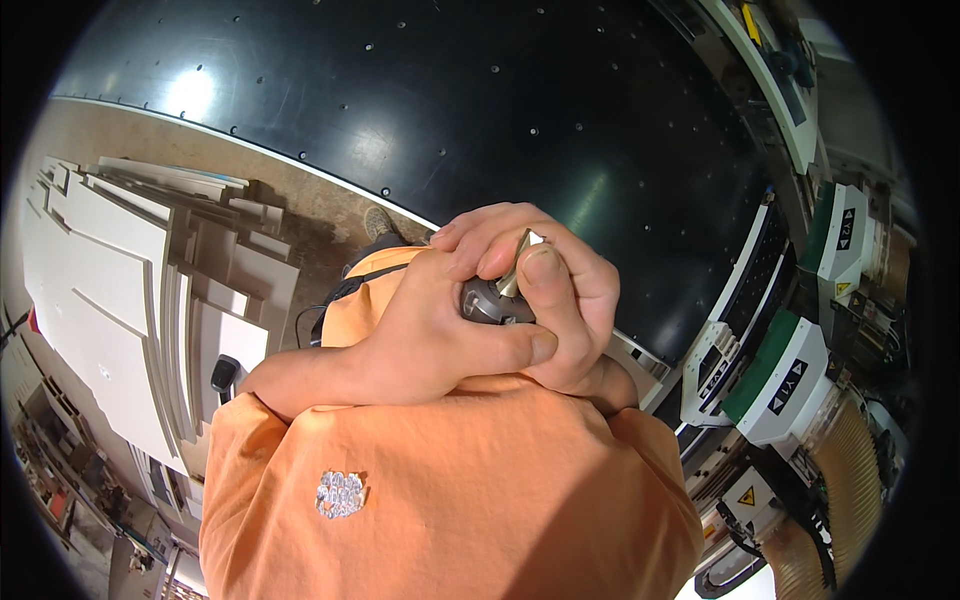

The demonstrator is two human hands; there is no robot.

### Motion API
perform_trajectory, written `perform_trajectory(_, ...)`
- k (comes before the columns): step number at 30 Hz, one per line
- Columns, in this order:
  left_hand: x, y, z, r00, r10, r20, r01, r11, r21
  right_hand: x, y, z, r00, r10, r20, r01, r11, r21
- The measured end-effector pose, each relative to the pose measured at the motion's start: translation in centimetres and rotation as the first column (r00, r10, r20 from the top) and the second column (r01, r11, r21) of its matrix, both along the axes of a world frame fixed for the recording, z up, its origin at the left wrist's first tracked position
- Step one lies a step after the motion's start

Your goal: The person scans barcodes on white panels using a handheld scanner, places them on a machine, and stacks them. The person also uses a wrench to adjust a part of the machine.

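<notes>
Both hands are close together in front of my orange shirt. My left hand curls round a dark grey, round collet nut with notches in its rim. Its thumb reaches across the near side. Out of the nut's centre stands a shiny, brass-toned router bit with an angled tip. My right hand comes from the other side, its thumb and fingers closed on the bit. The right fingers lie over the left ones at the far side. Whatever is below the nut is hidden by my hands.
A large black table with small round studs spreads ahead, edged by a pale strip. Upright white panels lean in a stack at the left. At the right are machine units with white-and-green housings and ribbed hoses.
</notes>
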State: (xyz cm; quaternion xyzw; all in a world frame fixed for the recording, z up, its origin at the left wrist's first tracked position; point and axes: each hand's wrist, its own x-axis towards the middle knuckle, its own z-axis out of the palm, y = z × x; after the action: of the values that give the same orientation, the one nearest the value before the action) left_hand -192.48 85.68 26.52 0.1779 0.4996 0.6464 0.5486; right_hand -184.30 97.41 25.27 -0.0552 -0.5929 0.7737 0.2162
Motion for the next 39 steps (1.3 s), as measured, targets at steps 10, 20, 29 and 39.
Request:
perform_trajectory(10,-0.3,-0.3,0.5,0.960,0.018,0.279,0.012,0.994,-0.107,-0.3,0.0,-0.4,1.000,-0.003,0.019,0.004,0.999,-0.050)
perform_trajectory(20,-0.8,0.2,0.5,0.978,-0.026,0.208,0.044,0.996,-0.082,-0.7,0.4,-0.5,0.999,0.045,0.014,-0.044,0.997,-0.067)
perform_trajectory(29,-1.1,0.3,0.1,0.992,-0.033,0.119,0.034,0.999,-0.011,-0.9,0.7,-0.6,0.999,0.053,0.006,-0.053,0.997,-0.057)
perform_trajectory(39,-0.7,0.3,-0.5,0.995,0.005,0.096,-0.006,1.000,0.007,-1.2,1.0,-0.8,0.996,0.086,-0.005,-0.086,0.995,-0.054)
